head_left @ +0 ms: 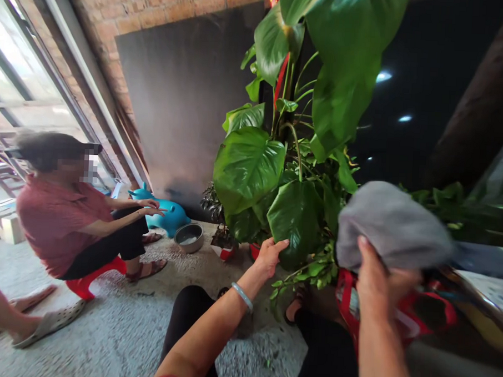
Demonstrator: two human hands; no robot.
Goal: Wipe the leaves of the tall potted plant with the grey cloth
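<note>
My left hand (270, 256) pinches the lower edge of a large green leaf (297, 218), with the thumb along its near side. The leaf hangs from a tall potted plant (289, 132) whose broad, heart-shaped leaves rise above my hands. A grey cloth (394, 222), bunched up and slightly blurred, is gripped in my right hand (376, 283). That hand is to the right of the plant, apart from the held leaf. Its thumb presses on the cloth, and some of its fingers are hidden behind or blurred.
Beneath my right hand is a red-handled bag (347, 295). On the left, a person (56, 213) sits on a red stool (80, 286) by a blue animal-shaped toy (169, 214). A metal basin (189, 238) and a small potted plant (223, 245) stand on the concrete floor (124, 338).
</note>
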